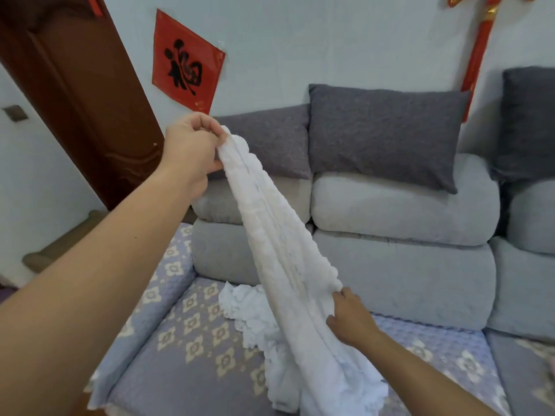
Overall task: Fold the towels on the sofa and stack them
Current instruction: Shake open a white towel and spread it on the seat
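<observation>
Two hands hold one white towel, which stretches as a bunched band from about 11 o'clock of the head view down towards 5 o'clock. At the top end the left hand is raised in front of the sofa back, its fingers curled and pinching the towel's upper edge. Lower, just right of centre, the right hand grips the towel's side edge, thumb and fingers closed on the cloth. The towel's lower part trails onto the sofa seat, which wears a lilac flower-patterned cover. More crumpled white towel lies on the seat at 6 o'clock, touching the held band. Dark grey cushions lean on the sofa back at 1 o'clock. A red paper square hangs on the wall at 11 o'clock beside a brown door.
</observation>
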Tool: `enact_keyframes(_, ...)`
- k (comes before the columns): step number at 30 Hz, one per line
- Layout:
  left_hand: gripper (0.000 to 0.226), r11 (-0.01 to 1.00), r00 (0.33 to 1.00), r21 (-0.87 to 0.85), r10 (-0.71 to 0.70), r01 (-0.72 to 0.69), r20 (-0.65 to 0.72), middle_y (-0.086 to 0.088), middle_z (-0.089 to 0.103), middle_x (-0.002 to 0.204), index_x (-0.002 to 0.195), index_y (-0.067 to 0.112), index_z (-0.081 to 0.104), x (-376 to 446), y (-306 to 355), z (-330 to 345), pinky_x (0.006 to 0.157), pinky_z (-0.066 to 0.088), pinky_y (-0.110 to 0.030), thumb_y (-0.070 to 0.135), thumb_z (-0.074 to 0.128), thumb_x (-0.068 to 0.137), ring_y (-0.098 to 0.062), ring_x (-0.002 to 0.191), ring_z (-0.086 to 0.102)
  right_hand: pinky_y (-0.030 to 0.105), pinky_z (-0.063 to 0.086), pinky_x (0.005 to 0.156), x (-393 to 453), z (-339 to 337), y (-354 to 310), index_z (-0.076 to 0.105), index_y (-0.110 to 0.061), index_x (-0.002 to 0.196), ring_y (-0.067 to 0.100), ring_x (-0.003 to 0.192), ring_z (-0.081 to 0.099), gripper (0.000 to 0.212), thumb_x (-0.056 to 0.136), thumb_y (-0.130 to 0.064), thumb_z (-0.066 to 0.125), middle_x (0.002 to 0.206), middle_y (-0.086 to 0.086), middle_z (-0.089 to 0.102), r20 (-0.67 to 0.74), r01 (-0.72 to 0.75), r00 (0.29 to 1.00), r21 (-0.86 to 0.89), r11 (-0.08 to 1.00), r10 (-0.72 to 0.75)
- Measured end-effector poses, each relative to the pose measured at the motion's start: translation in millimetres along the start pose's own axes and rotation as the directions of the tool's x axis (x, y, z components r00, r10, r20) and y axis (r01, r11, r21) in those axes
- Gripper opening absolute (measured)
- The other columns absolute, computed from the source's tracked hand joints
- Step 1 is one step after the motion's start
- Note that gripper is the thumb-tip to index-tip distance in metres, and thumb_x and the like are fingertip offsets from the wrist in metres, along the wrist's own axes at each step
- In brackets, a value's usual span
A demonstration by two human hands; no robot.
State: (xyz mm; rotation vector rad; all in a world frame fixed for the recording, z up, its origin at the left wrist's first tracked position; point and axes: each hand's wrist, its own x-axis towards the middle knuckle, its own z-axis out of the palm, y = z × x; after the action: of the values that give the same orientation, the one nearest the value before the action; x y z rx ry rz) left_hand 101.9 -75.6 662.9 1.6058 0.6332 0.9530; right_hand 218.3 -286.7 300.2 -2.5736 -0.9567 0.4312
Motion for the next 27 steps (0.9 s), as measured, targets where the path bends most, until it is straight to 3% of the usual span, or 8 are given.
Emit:
enact_keyframes(4,0.038,0.999,0.998,-0.025,0.030,-0.028,0.062,-0.006,0.063,0.092,0.067,0.016,0.058,-12.5,9.9,-7.2,0.069,0.062,-0.038,-0.015,0.054,0.088,-0.028,0.099,0.069,0.035,0.041,0.106,12.8,-4.6,-15.2,0.051,-0.026,0.140,0.033,0.130,0.044,0.052,0.089,-0.031,0.062,0.149,0.009,0.033,-0.003,0.091,0.996,0.061,0.994,-0.091)
enact_keyframes(7,0.039,0.999,0.998,-0.015,0.044,-0.043,0.045,-0.005,0.063,0.090,0.065,0.017,0.059,-16.6,15.1,-16.8,0.070,0.062,-0.038,-0.014,0.055,0.089,-0.028,0.100,0.069,0.031,0.042,0.099,16.3,-5.7,-30.9,0.061,-0.024,0.101,0.026,0.127,0.047,0.022,0.082,-0.027,0.072,0.144,0.005,0.039,-0.085,0.190,0.981,0.237,0.953,-0.175)
enact_keyframes(9,0.038,0.999,0.999,-0.026,0.042,-0.042,0.028,-0.005,0.064,0.092,0.067,0.016,0.059,-19.1,17.5,-21.7,0.071,0.063,-0.040,-0.013,0.055,0.090,-0.029,0.101,0.069,0.031,0.038,0.101,13.3,-2.1,-40.3,0.053,-0.027,0.086,0.016,0.128,0.042,0.023,0.078,-0.025,0.075,0.140,-0.002,0.039,-0.059,0.249,0.968,0.329,0.911,-0.244)
enact_keyframes(14,0.038,0.999,0.999,-0.024,0.038,-0.038,0.001,-0.007,0.063,0.093,0.065,0.016,0.059,-26.6,16.9,-30.5,0.067,0.062,-0.038,-0.014,0.056,0.089,-0.031,0.100,0.068,0.033,0.037,0.065,14.5,-4.5,-39.9,0.043,-0.022,0.086,0.022,0.076,0.053,0.026,0.085,-0.022,0.069,0.081,-0.003,0.055,-0.101,0.079,0.994,0.439,0.895,-0.038)
enact_keyframes(19,0.027,0.999,0.999,0.036,0.032,-0.031,-0.023,-0.011,0.064,0.100,0.074,0.012,0.060,-30.2,13.3,-41.3,0.063,0.060,-0.030,-0.010,0.060,0.091,-0.026,0.099,0.069,0.032,0.037,0.063,30.8,-46.8,-4.9,0.050,-0.021,0.089,0.021,0.080,0.058,0.031,0.079,-0.018,0.079,0.083,-0.005,0.059,-0.020,0.078,0.997,0.331,0.940,-0.075)
enact_keyframes(22,0.021,0.999,0.999,0.047,0.021,-0.020,-0.028,-0.018,0.063,0.108,0.080,0.009,0.060,-32.3,13.0,-43.4,0.064,0.060,-0.031,-0.008,0.060,0.092,-0.027,0.101,0.069,0.034,0.037,0.066,55.7,-94.7,20.6,0.051,-0.016,0.081,0.033,0.086,0.062,0.027,0.080,-0.013,0.079,0.080,0.008,0.062,-0.259,-0.032,0.952,0.453,0.891,0.166)
enact_keyframes(24,0.025,0.999,1.000,0.034,0.018,-0.017,-0.019,-0.017,0.062,0.106,0.076,0.011,0.060,-33.4,13.9,-42.3,0.066,0.061,-0.034,-0.008,0.060,0.092,-0.030,0.105,0.068,0.036,0.037,0.065,58.6,-117.9,26.5,0.052,-0.010,0.082,0.037,0.080,0.059,0.020,0.087,-0.016,0.069,0.079,0.013,0.060,-0.435,-0.067,0.814,0.590,0.805,0.386)
enact_keyframes(27,0.030,1.000,1.000,0.004,0.020,-0.020,0.006,-0.011,0.062,0.099,0.071,0.014,0.059,-35.4,16.8,-37.1,0.068,0.061,-0.036,-0.009,0.061,0.091,-0.030,0.106,0.068,0.036,0.035,0.062,46.7,-105.7,13.2,0.047,-0.014,0.078,0.030,0.068,0.049,0.019,0.093,-0.016,0.058,0.073,0.007,0.054,-0.571,0.057,0.803,0.361,0.931,0.172)
